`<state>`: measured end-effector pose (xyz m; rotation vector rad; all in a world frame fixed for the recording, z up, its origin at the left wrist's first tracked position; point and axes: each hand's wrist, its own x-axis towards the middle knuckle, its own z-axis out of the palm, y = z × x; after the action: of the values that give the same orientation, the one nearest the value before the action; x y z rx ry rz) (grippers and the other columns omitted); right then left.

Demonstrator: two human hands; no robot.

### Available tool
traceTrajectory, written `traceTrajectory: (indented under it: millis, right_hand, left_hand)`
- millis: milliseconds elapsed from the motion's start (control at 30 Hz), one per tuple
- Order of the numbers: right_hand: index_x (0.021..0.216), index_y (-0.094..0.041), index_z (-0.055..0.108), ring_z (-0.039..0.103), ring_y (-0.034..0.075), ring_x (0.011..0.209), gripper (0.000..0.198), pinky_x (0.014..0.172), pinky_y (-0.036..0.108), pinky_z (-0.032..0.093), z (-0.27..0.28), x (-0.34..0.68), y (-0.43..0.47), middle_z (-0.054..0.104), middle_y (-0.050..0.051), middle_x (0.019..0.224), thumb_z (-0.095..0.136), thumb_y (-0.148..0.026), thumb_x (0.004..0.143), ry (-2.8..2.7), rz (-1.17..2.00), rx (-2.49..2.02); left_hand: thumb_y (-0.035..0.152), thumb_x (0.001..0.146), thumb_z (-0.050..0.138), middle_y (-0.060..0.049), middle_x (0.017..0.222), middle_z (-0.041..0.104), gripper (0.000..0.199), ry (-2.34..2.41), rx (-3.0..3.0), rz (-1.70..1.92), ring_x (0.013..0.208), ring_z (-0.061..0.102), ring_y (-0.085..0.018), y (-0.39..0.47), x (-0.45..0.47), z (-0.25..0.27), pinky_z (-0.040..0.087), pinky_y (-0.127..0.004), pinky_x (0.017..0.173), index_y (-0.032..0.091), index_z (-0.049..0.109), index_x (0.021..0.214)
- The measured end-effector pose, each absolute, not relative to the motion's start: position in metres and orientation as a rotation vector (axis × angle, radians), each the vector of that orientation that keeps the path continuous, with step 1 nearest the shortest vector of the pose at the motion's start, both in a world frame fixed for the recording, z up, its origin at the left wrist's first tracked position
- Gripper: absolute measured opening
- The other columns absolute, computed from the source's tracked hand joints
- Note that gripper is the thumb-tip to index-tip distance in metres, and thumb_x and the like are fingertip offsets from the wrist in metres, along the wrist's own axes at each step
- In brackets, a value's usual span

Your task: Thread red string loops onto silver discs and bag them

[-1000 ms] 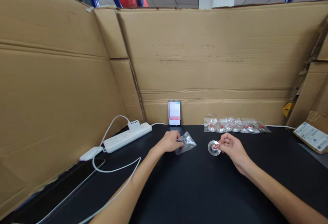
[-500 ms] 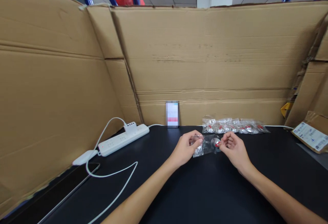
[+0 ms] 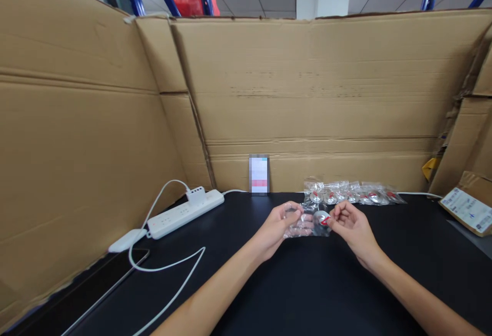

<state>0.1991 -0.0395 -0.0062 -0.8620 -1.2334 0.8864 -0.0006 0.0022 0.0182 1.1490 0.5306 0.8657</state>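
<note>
My left hand (image 3: 277, 229) grips a clear plastic bag (image 3: 299, 232) between thumb and fingers, and its other fingers show through the film. At the bag's right end is a round, shiny silver disc (image 3: 320, 217) with a red mark on it. The thumb and fingertips of my right hand (image 3: 352, 227) pinch the disc's right edge, by the red part. I cannot tell whether the disc lies inside the bag or against its mouth. Behind my hands, a row of similar bagged silver discs (image 3: 351, 194) with red parts lies along the cardboard wall.
A phone (image 3: 259, 174) leans on the cardboard wall (image 3: 307, 100). To the left, a white power strip (image 3: 184, 213) and a looping white cable (image 3: 169, 264) lie on the black table (image 3: 300, 295). At right sits a cardboard parcel (image 3: 467, 210) with a label.
The left fingers have spread out behind the bag, and the disc now faces me more fully. Both hands stay in nearly the same place; the view has tilted slightly.
</note>
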Motion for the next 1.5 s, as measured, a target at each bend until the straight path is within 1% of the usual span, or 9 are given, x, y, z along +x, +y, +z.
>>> traceTrajectory:
  millis: [167, 433, 600, 700, 800, 1033, 1233, 1400, 1500]
  right_hand:
    - [0.075, -0.020, 0.049, 0.051, 0.012, 0.069, 0.030, 0.066, 0.024, 0.043, -0.002, 0.200, -0.041, 0.054, -0.002, 0.074, 0.077, -0.029, 0.072, -1.248, 0.902, -0.879]
    - [0.077, -0.019, 0.056, 0.053, 0.013, 0.068, 0.027, 0.063, 0.026, 0.043, -0.005, 0.200, -0.041, 0.059, -0.001, 0.074, 0.078, -0.034, 0.072, -1.331, 0.935, -0.953]
    - [0.075, -0.018, 0.062, 0.053, 0.013, 0.061, 0.024, 0.057, 0.026, 0.043, -0.007, 0.201, -0.040, 0.061, 0.000, 0.070, 0.078, -0.035, 0.071, -1.411, 0.858, -1.025]
    - [0.074, -0.018, 0.066, 0.054, 0.014, 0.057, 0.024, 0.054, 0.026, 0.044, -0.006, 0.200, -0.042, 0.064, 0.001, 0.066, 0.078, -0.039, 0.070, -1.443, 0.799, -1.079]
    - [0.075, -0.018, 0.072, 0.060, 0.017, 0.061, 0.024, 0.056, 0.028, 0.049, -0.005, 0.199, -0.044, 0.069, 0.004, 0.069, 0.076, -0.042, 0.071, -1.474, 0.785, -1.096]
    - [0.091, -0.024, 0.078, 0.066, 0.022, 0.075, 0.023, 0.072, 0.037, 0.053, 0.000, 0.199, -0.048, 0.073, 0.003, 0.077, 0.069, -0.041, 0.080, -1.550, 1.019, -0.989]
    - [0.101, -0.020, 0.075, 0.044, 0.010, 0.044, 0.029, 0.047, 0.025, 0.040, 0.004, 0.198, -0.049, 0.060, -0.001, 0.057, 0.063, -0.042, 0.086, -1.517, 0.971, -1.026]
    - [0.114, -0.021, 0.062, 0.058, 0.013, 0.066, 0.046, 0.064, 0.029, 0.051, -0.003, 0.196, -0.045, 0.065, 0.008, 0.104, 0.075, -0.040, 0.075, -1.305, 0.717, -1.038]
    - [0.113, -0.021, 0.060, 0.063, 0.016, 0.073, 0.052, 0.070, 0.031, 0.054, -0.007, 0.193, -0.044, 0.065, 0.009, 0.109, 0.080, -0.040, 0.069, -1.275, 0.869, -1.031]
  left_hand:
    - [0.032, 0.074, 0.079, -0.010, 0.091, 0.069, 0.032, 0.493, 1.095, 0.815, 0.084, 0.069, -0.023, 0.004, -0.001, 0.014, 0.053, -0.048, 0.088, 0.013, 0.063, 0.095]
    - [0.019, 0.070, 0.082, -0.013, 0.104, 0.069, 0.038, 0.427, 1.037, 0.781, 0.099, 0.066, -0.026, -0.006, 0.009, 0.007, 0.050, -0.050, 0.095, 0.012, 0.066, 0.103]
    - [0.021, 0.066, 0.085, -0.013, 0.101, 0.070, 0.044, 0.483, 1.031, 0.838, 0.093, 0.068, -0.024, -0.012, 0.017, 0.004, 0.053, -0.041, 0.090, 0.010, 0.067, 0.104]
    - [0.023, 0.065, 0.086, -0.011, 0.094, 0.071, 0.043, 0.549, 1.028, 0.881, 0.083, 0.068, -0.018, -0.015, 0.019, 0.004, 0.054, -0.029, 0.077, 0.010, 0.068, 0.102]
    - [0.026, 0.064, 0.086, -0.009, 0.089, 0.071, 0.043, 0.598, 1.030, 0.901, 0.076, 0.067, -0.015, -0.017, 0.020, 0.005, 0.051, -0.023, 0.068, 0.011, 0.068, 0.100]
    - [0.026, 0.063, 0.087, -0.010, 0.096, 0.071, 0.039, 0.598, 0.995, 0.941, 0.085, 0.068, -0.018, -0.019, 0.021, 0.003, 0.053, -0.029, 0.079, 0.012, 0.069, 0.095]
    - [0.024, 0.068, 0.084, -0.011, 0.100, 0.071, 0.037, 0.573, 0.932, 0.966, 0.091, 0.069, -0.022, -0.018, 0.021, 0.003, 0.053, -0.036, 0.089, 0.013, 0.067, 0.098]
    - [0.021, 0.069, 0.083, -0.013, 0.102, 0.072, 0.033, 0.578, 0.878, 1.062, 0.093, 0.069, -0.023, -0.014, 0.019, 0.010, 0.051, -0.037, 0.093, 0.012, 0.067, 0.097]
    - [0.021, 0.071, 0.081, -0.015, 0.110, 0.071, 0.033, 0.569, 0.874, 1.065, 0.102, 0.066, -0.024, -0.012, 0.017, 0.012, 0.050, -0.035, 0.094, 0.012, 0.068, 0.100]
